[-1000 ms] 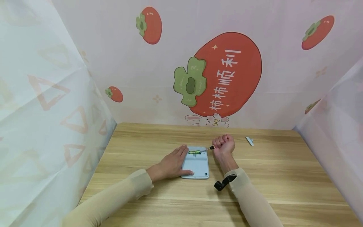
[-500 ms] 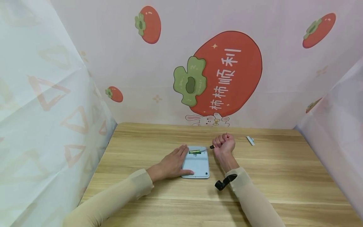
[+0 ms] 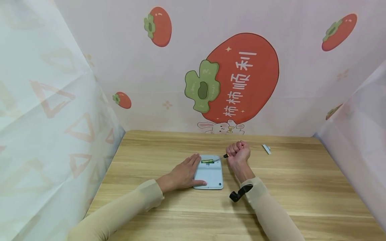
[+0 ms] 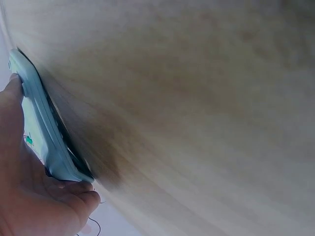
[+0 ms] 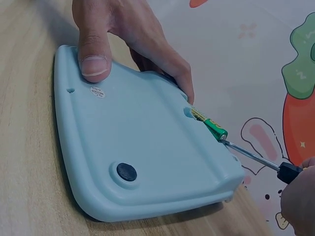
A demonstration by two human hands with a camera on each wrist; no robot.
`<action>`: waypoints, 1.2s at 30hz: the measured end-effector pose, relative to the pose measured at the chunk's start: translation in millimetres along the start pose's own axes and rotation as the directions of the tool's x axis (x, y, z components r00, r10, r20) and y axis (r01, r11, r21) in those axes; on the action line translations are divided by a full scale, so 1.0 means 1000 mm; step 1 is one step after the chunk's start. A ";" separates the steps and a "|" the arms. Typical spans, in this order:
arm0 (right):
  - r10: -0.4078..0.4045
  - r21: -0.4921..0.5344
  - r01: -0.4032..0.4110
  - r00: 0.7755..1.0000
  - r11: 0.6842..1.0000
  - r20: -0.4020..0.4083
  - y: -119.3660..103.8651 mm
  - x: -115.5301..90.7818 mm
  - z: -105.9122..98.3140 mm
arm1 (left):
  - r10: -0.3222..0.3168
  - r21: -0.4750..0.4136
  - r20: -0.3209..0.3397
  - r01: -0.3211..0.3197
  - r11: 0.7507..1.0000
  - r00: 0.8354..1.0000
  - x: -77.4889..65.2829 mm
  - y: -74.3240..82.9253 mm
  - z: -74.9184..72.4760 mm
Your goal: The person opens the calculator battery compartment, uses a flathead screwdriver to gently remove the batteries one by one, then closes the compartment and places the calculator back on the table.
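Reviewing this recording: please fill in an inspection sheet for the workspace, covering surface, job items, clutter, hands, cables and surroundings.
Surface: wood-grain table.
Job items: light-blue device, back up, on the table; green battery at its slot, seating unclear; screwdriver, tip at the battery's end; pale-blue cover lying apart, to the right.
Clutter: nothing seen.
Hands: left hand rests on the device's left side, thumb on its back; right hand grips the screwdriver handle.
Cables: nothing seen.
Surroundings: pale backdrop printed with red fruit; black strap at the right wrist.
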State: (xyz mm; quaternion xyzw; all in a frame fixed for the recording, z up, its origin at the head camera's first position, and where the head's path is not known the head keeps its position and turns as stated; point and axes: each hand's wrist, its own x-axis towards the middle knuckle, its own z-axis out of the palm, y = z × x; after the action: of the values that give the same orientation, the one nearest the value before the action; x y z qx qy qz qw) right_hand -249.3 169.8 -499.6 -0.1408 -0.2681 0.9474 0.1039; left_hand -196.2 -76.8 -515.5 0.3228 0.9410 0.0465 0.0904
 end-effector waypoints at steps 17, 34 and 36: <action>0.025 -0.049 -0.024 1.000 0.999 0.016 -0.010 -0.001 0.002 | -0.007 -0.001 0.006 0.007 1.000 1.000 -0.001 0.001 -0.001; 0.055 -0.201 -0.042 0.997 0.979 0.060 -0.028 -0.006 0.011 | -0.009 -0.027 -0.003 0.009 1.000 1.000 -0.002 0.002 -0.003; 0.059 -0.234 -0.042 0.996 0.971 0.066 -0.031 -0.007 0.012 | -0.011 -0.028 -0.003 0.011 1.000 1.000 -0.003 0.002 -0.003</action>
State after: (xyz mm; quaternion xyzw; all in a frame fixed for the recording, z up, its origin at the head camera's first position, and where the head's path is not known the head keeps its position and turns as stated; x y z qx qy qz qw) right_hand -243.3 188.0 -471.5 -0.1243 -0.3771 0.9163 0.0525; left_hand -193.5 -77.0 -512.2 0.3162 0.9421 0.0598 0.0939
